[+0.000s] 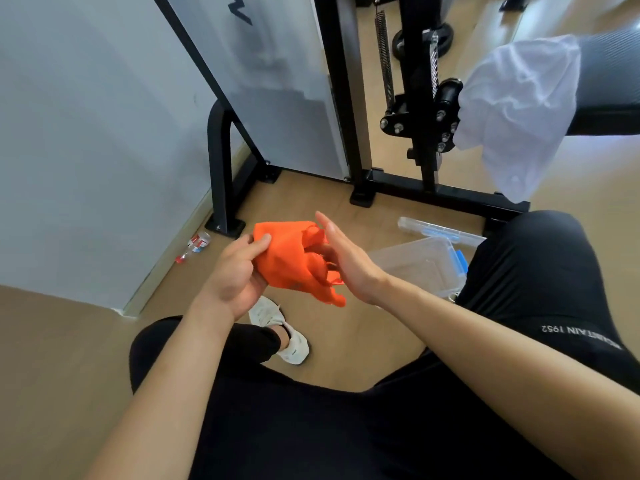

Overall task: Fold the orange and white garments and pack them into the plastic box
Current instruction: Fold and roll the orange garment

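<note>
Orange garment (294,261) half-folded, left hand (235,268) gripping, right hand (341,258) flat and released; white garment (519,109) untouched, plastic box (420,268) empty

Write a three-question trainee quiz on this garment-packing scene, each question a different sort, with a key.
1. True or false: the white garment already lies inside the plastic box.
2. Multiple choice: the orange garment is (A) on the floor, (B) held in the air between both hands, (C) in the box.
3. Fill in: the box's lid rests on the ____ just behind the box.

Key
1. False. It hangs draped over the padded bench.
2. B. The left hand pinches it with its fingers; the right hand lies flat against its other side.
3. Floor.
</note>
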